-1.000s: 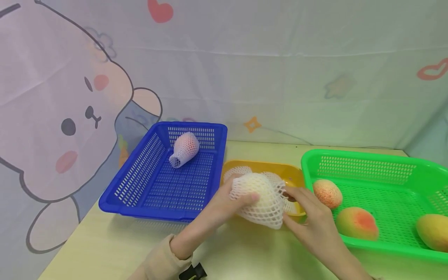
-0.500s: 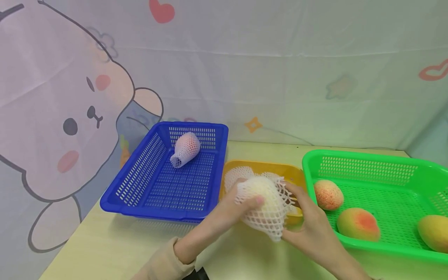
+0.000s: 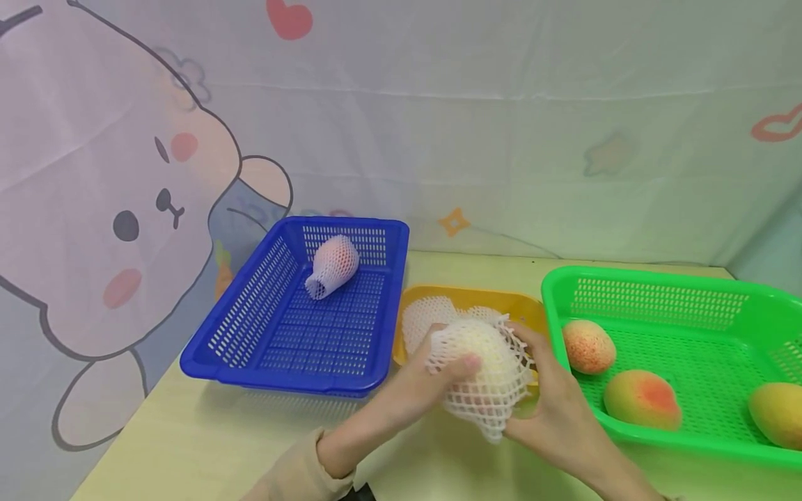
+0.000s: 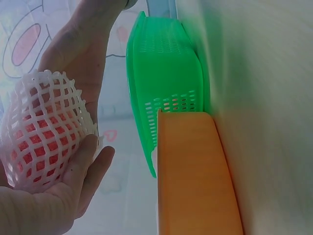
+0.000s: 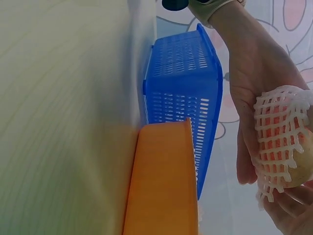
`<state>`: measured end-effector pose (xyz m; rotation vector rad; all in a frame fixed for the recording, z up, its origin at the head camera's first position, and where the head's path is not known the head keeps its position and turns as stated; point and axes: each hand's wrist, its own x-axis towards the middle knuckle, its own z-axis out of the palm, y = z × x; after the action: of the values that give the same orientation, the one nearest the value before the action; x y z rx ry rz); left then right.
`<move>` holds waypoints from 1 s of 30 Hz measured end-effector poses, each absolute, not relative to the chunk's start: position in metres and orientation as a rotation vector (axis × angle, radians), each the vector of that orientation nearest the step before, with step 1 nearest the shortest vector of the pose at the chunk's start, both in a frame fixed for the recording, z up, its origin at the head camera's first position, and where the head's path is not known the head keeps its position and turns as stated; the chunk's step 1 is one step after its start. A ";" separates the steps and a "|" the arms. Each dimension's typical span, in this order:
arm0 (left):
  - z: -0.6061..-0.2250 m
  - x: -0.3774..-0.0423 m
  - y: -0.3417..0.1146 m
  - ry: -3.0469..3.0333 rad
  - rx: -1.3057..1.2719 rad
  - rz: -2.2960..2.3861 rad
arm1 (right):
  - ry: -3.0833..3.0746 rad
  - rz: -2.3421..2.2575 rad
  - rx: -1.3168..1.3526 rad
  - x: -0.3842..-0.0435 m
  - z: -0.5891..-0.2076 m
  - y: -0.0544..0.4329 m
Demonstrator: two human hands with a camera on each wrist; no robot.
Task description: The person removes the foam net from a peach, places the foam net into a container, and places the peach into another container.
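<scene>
A peach (image 5: 298,169), pale yellow on top and red underneath, is partly covered by a white foam net (image 3: 482,390). My left hand (image 3: 426,376) grips the netted peach from the left, thumb on top. On the other side my right hand (image 3: 557,414) holds the loose edge of the net, fingers at its far rim and thumb low. The left wrist view has the left hand (image 4: 58,205) beneath the net, with red skin showing through the mesh. Parts of the right fingers are hidden behind net and fruit.
Behind the hands, a yellow basket (image 3: 526,306) contains more foam nets (image 3: 429,316). To the left, a blue basket (image 3: 313,348) holds one netted fruit (image 3: 338,261). On the right, a green basket (image 3: 708,369) holds two peaches (image 3: 642,400) and a yellow fruit (image 3: 777,414).
Both hands and the peach have shifted slightly right and down. The net's right edge has spread wider around the peach, while the right fingers moved from its tip to its far rim.
</scene>
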<state>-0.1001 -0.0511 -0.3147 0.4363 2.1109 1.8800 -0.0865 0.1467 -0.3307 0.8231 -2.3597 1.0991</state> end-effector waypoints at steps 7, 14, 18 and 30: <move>-0.315 -0.099 -0.051 2.105 0.507 1.856 | -2.347 1.117 0.831 -0.086 -0.331 0.147; -0.314 -0.101 -0.051 2.115 0.495 1.856 | -2.350 1.112 0.824 -0.085 -0.330 0.147; -0.313 -0.101 -0.052 2.114 0.491 1.871 | -2.356 1.116 0.823 -0.084 -0.330 0.148; -0.309 -0.101 -0.059 2.115 0.425 1.901 | -2.343 1.126 0.816 -0.085 -0.327 0.150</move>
<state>-0.1009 -0.0586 -0.3090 0.4249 2.1148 1.9007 -0.0851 0.1497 -0.3274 0.8160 -2.3431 1.1257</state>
